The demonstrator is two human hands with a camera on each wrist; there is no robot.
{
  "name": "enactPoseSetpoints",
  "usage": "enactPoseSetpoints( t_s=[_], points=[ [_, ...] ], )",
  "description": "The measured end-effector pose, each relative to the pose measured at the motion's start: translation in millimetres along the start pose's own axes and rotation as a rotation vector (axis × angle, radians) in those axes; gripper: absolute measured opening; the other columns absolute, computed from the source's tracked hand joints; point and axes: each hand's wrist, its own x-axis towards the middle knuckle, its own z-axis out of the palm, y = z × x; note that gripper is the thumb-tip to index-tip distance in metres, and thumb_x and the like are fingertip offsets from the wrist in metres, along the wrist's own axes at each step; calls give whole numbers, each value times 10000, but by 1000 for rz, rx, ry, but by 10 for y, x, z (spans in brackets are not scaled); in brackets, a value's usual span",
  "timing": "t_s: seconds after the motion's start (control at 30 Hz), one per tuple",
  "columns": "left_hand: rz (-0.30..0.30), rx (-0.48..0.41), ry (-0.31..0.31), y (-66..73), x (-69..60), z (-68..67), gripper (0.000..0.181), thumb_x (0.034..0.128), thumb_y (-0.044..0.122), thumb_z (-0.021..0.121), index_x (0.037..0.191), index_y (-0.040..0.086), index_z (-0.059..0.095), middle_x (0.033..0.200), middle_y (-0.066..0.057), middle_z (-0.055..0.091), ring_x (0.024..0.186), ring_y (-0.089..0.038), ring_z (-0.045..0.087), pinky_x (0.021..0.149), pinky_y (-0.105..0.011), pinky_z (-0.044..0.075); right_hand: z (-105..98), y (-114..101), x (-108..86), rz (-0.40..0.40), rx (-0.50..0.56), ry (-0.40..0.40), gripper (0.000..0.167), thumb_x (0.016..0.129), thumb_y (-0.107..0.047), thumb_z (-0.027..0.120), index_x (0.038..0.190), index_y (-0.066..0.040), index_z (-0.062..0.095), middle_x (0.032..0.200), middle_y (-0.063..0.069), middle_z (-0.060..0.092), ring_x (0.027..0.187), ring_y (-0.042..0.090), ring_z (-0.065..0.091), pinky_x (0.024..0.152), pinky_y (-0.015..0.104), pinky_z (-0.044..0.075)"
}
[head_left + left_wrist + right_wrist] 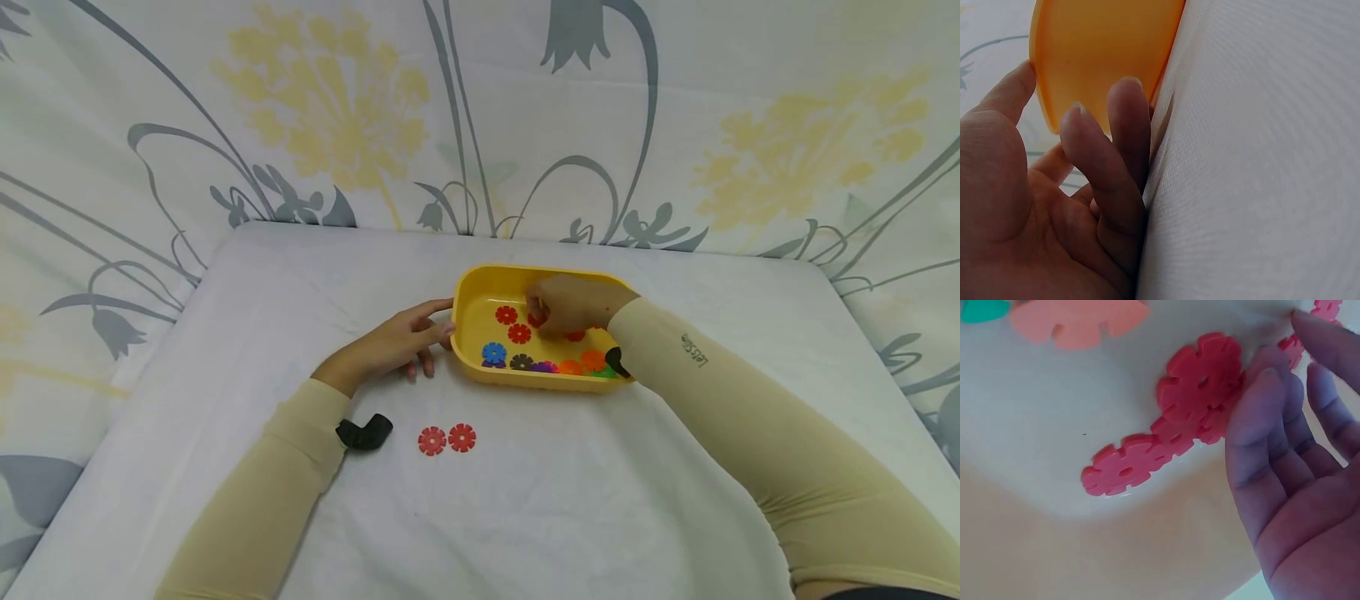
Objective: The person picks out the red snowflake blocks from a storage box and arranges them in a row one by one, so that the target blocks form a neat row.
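Note:
A yellow plastic tub (480,375) holds flower-shaped notched discs. My left hand (397,342) is at its left end; index finger and thumb touch the outside, and the other fingers curve loosely beside the wall (1110,44). My right hand (566,304) reaches inside with bent fingers among red discs (519,333). In the right wrist view, the right hand (1291,469) has red discs (1200,378) beside its fingers. Another red disc (1291,351) shows at the fingertips; whether it is pinched is unclear. Two red discs (462,437) lie side by side on the white cloth.
Blue (493,352), dark brown (521,362) and orange discs (592,360) lie along the tub's near side, with purple and green ones by them. White cloth (562,492) covers the table. A flower-patterned curtain (495,108) stands behind it.

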Motion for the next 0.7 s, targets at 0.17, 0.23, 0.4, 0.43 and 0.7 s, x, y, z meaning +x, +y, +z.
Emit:
enactPoseSetpoints(
  t_s=[0.17, 0.23, 0.4, 0.43, 0.7],
  points=[
    [-4, 2, 2, -2, 4, 2, 635, 1009, 508, 526, 1571, 340, 283, 1217, -110, 618, 705, -224, 631, 581, -262, 541, -13, 41, -9, 15, -14, 28, 257, 935, -165, 707, 1141, -122, 560, 879, 78, 598, 661, 213, 606, 593, 236, 525],
    [-6, 4, 4, -6, 9, -1, 634, 1008, 509, 527, 1570, 342, 285, 1214, -104, 619, 705, -227, 632, 582, -265, 542, -15, 56, -3, 19, -16, 36, 287, 937, -182, 710, 1172, -134, 552, 900, 81, 601, 666, 208, 611, 604, 241, 536],
    [-16, 5, 7, -14, 20, -5, 622, 1006, 513, 528, 1562, 363, 293, 1210, -89, 623, 707, -232, 632, 586, -262, 541, -12, 73, 22, 26, -9, 28, 272, 939, -214, 714, 1158, -136, 572, 902, 82, 615, 642, 206, 621, 610, 260, 553],
    [-20, 4, 10, -14, 21, -4, 617, 1004, 514, 531, 1558, 372, 298, 1208, -84, 625, 707, -233, 633, 586, -262, 541, -12, 73, 24, 28, -6, 26, 266, 937, -216, 717, 1146, -133, 576, 898, 81, 616, 640, 207, 621, 608, 262, 552],
    [-15, 3, 10, -23, 18, -2, 635, 1003, 515, 530, 1567, 350, 290, 1217, -101, 621, 706, -226, 630, 587, -262, 544, -3, 43, 21, 31, -23, 37, 278, 897, -219, 765, 1059, -131, 557, 900, 69, 579, 674, 203, 615, 607, 239, 538]
  ],
)
